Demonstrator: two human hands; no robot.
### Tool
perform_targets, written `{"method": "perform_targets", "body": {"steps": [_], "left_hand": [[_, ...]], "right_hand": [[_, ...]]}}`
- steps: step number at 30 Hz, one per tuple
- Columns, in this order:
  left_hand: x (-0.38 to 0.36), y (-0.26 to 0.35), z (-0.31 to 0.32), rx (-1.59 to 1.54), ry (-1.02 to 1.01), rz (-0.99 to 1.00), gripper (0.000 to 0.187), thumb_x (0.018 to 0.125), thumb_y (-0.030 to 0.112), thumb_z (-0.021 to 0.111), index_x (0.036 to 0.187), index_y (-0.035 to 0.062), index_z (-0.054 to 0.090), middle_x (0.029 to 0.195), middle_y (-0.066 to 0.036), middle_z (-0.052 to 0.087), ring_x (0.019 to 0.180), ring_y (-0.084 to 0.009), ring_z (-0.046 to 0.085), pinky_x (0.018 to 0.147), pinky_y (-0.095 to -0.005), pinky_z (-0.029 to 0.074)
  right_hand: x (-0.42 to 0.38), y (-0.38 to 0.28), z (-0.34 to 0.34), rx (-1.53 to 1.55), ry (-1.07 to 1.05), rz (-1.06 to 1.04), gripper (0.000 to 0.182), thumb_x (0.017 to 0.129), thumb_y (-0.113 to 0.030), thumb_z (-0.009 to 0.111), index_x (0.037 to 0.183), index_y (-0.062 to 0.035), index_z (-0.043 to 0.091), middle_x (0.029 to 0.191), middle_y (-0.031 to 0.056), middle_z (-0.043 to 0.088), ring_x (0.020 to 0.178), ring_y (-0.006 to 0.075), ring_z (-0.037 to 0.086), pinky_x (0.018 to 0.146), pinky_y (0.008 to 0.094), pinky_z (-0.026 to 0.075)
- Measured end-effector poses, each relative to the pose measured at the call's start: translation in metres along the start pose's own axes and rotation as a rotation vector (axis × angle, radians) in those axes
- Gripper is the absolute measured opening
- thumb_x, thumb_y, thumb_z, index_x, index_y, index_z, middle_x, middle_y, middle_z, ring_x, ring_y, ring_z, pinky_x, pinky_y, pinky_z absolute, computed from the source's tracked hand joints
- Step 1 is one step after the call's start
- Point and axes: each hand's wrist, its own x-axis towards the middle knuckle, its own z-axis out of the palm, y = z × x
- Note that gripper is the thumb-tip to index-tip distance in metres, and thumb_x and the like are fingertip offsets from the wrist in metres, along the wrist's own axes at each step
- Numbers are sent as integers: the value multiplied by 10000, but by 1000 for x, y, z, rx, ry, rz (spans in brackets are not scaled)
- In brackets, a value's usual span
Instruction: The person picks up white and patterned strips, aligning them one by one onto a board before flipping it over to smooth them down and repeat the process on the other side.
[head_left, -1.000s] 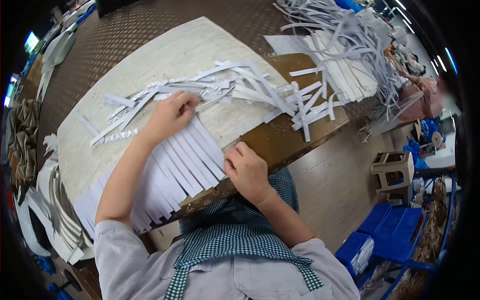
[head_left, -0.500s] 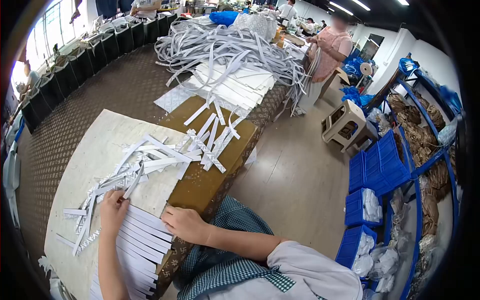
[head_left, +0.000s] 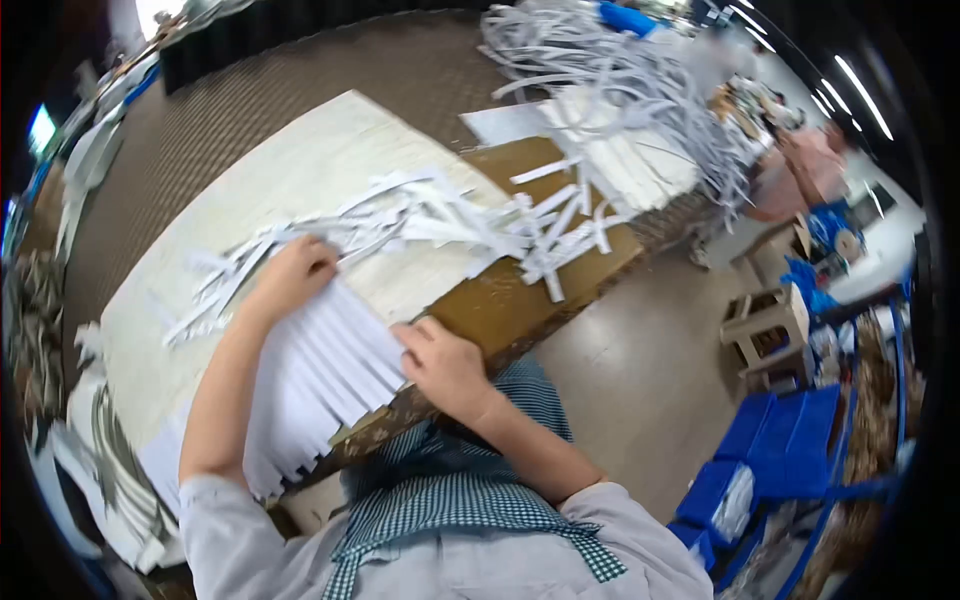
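Left hand (head_left: 295, 275): palm down, fingers curled, pressing on the far ends of a row of white paper strips (head_left: 320, 375). The fingertips are blurred; whether they pinch a strip or only rest on the row cannot be determined.

Right hand (head_left: 440, 365): palm down, fingers loosely bent, lying at the 3 o'clock edge of the same row, touching the outermost strip near the desk edge. No closed grasp is visible.

White paper strips: laid side by side, overlapping like a fan, on a pale board (head_left: 300, 170) that covers the desk (head_left: 520, 300). The row lies between the two hands and runs toward 7 o'clock, with its near ends overhanging the desk edge.

Loose strips (head_left: 450, 215): a scattered heap, some white and some silvery, at 12 to 2 o'clock of the left hand, lying across the board and the bare brown desk surface.

Tangled strip pile (head_left: 620, 80): larger, at 1 o'clock, well apart from both hands.

Blue bins (head_left: 780, 440): on the floor at 4 o'clock, near a plastic stool (head_left: 765, 325).
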Motion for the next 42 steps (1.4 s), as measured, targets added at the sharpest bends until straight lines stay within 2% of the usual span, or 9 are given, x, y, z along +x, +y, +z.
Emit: {"method": "perform_targets", "body": {"steps": [2,9,22,28,31,33,36,37,42], "left_hand": [[1,2,-9,62,-85,8,111,848,82,638,918,7,681,1002,-152,634,901,-324,643,792,-391,518],[6,0,-15,-24,-148,-67,91,852,93,653,904,25,684,949,-112,613,895,-279,628,793,-371,510],[26,-10,-20,39,-319,-116,71,845,102,666,861,37,691,918,-106,635,870,-259,626,781,-365,502],[21,-4,-20,113,-248,-31,69,841,102,668,871,42,682,943,-104,630,874,-280,630,783,-371,503],[12,-2,-10,115,-113,62,78,851,90,654,918,54,669,965,-100,620,912,-286,625,802,-387,510],[1,-7,8,272,28,275,106,857,72,639,961,63,654,983,-89,609,955,-277,615,814,-401,521],[-24,6,17,349,-28,307,201,826,65,648,1024,86,677,1024,-57,611,998,-255,607,835,-371,533],[-32,13,15,393,-44,301,300,810,64,648,1104,102,694,1078,-64,627,1034,-258,608,879,-366,526],[-56,25,13,396,41,369,419,777,52,653,1190,106,694,1187,-93,630,1088,-288,602,968,-405,490]], "right_hand": [[2,-2,-2,-26,-17,-9,322,886,-164,613,1206,-132,633,986,92,585,827,319,651,711,435,535],[3,0,0,-55,0,-46,363,856,-94,651,1216,-125,691,937,66,624,758,256,654,686,370,533],[4,-6,-1,-109,-39,-40,394,862,-96,638,1251,-137,688,990,75,615,814,270,656,707,384,536],[4,-4,1,-144,-17,-88,391,852,-98,648,1236,-151,692,969,42,576,778,236,649,653,378,539],[3,-7,-1,-152,-44,-70,397,846,-93,645,1235,-156,694,961,41,564,789,232,646,657,378,540],[3,-4,0,-151,-51,-78,402,843,-88,643,1234,-159,696,953,41,557,795,230,643,659,380,541],[4,-3,0,-131,-50,-95,397,840,-86,642,1227,-153,697,950,41,554,794,225,641,657,379,544],[4,-3,0,-133,-64,-89,383,840,-92,647,1214,-148,699,955,38,557,809,224,640,665,379,544],[21,-7,0,-140,-51,-138,288,840,-133,677,1126,-110,710,974,31,562,919,228,620,722,379,547]]}}
